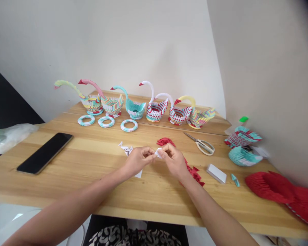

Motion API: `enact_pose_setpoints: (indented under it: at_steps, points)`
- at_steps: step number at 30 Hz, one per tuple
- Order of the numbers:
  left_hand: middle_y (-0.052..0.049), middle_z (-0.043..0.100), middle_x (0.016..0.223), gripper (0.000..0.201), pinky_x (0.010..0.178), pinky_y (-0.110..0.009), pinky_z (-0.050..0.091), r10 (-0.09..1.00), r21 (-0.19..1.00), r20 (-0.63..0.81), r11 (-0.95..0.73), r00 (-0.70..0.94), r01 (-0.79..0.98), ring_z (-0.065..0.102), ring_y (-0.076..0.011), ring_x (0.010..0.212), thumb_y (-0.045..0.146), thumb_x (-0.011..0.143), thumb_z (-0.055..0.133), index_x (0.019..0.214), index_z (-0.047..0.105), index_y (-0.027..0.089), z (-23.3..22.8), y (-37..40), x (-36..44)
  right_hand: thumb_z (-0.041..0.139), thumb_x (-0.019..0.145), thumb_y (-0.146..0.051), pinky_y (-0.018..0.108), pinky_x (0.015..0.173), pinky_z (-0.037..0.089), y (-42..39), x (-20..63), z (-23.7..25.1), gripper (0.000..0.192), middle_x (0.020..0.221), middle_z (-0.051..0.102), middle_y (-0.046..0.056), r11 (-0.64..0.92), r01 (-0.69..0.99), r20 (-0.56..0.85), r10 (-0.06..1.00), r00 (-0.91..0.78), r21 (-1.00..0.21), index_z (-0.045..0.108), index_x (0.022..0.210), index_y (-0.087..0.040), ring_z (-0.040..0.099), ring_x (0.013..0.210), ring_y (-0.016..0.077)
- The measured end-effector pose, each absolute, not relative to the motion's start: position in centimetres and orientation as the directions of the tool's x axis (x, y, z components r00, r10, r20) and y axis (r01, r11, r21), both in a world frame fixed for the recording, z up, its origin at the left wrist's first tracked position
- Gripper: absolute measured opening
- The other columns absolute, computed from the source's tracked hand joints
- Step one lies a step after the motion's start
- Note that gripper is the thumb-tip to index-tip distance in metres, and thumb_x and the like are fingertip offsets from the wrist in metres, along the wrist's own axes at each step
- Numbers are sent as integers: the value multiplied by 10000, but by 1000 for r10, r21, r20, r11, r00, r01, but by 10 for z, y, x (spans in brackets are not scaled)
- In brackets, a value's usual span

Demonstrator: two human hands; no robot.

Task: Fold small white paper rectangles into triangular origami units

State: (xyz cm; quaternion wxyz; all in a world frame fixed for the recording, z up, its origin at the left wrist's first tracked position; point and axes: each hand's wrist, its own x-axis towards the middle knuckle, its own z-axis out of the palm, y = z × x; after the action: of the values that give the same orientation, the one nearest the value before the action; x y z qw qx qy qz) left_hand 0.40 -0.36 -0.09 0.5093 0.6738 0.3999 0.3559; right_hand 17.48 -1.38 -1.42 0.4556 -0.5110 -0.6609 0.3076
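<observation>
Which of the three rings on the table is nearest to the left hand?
The rightmost ring; the middle ring and the leftmost ring lie farther from the left hand.

Open tabletop (94, 147) between phone (45, 153) and white pieces (128, 150) — swan row (135, 107) bars back.

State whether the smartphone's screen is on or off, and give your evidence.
Off, it appears: the smartphone lies face up on the wooden table, its screen black with nothing lit.
</observation>
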Motion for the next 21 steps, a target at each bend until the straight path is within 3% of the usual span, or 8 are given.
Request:
enact_pose_setpoints:
  at_steps: [5,10,14,16,21]
  points:
    - [7,577,590,208,578,-220,375,898,966,66,-168,436,198,494,-102,569,290,765,563,618,566,141,-3,-4,3,635,784,-384,233,574,387,-14,174,-17,267,648,558,-13,228,293,222,974,-56,-929,522,648,-183,495,611,123]
    - [2,594,575,193,577,-223,396,888,987,21,-92,460,131,515,-100,545,293,746,591,630,577,139,-6,-3,3,686,746,-351,220,541,365,-12,173,-19,263,620,553,-31,160,118,155,987,-47,-980,511,644,-183,483,567,100]
    - [0,605,586,172,567,-215,407,890,994,-10,-42,457,102,529,-96,543,289,741,605,660,587,138,-5,-3,4,714,717,-338,220,557,391,-11,173,-16,275,647,566,-52,55,-71,63,992,-113,-996,566,912,-213,514,570,100]
    - [1,606,586,175,561,-212,408,892,993,-12,-42,452,110,531,-95,541,292,743,608,662,588,138,-5,-4,4,710,720,-336,227,579,406,-11,174,-14,355,686,586,-41,49,-69,57,990,-128,-996,575,1027,-221,532,597,105]
    - [-4,616,609,187,577,-214,418,885,992,16,-72,465,103,540,-96,559,294,773,578,673,599,137,-5,-2,4,682,750,-338,243,622,428,-12,175,-15,319,744,602,-15,137,63,130,986,-108,-989,628,1039,-215,544,648,115]
